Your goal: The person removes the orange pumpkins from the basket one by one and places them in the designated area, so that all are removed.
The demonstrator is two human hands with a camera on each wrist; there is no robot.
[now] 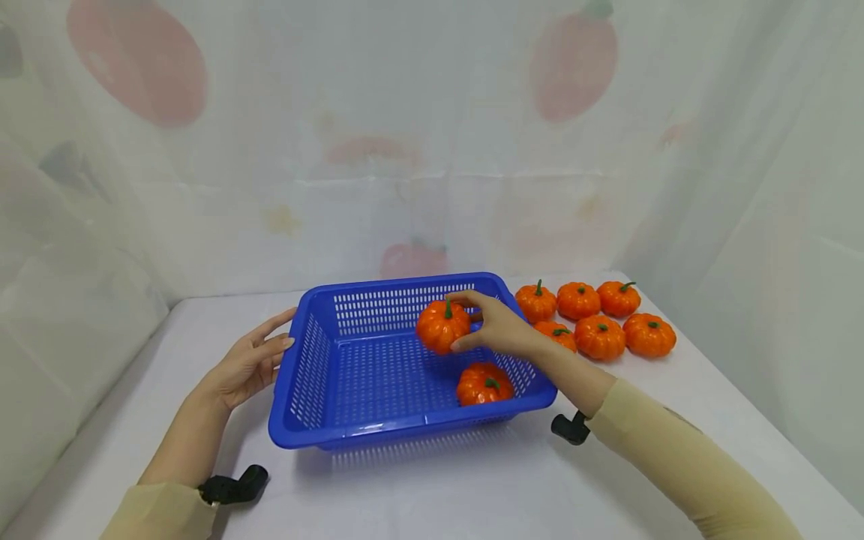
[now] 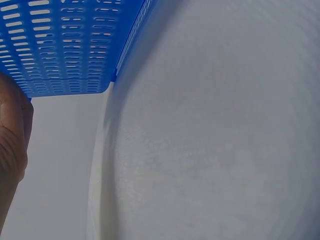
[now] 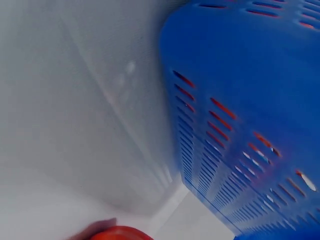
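White desk (image 1: 418,487): right hand (image 1: 496,326), fingers clamped on a pumpkin (image 1: 442,327), holds it over the basket (image 1: 297,390); left hand (image 1: 250,364), fingers apart, steadies the rim; judged next: lower, release.

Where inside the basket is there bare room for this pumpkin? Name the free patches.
The blue basket floor is bare across its left half and middle, up to the far wall. The near right corner is taken by a pumpkin. The right hand holds another pumpkin above the right side.
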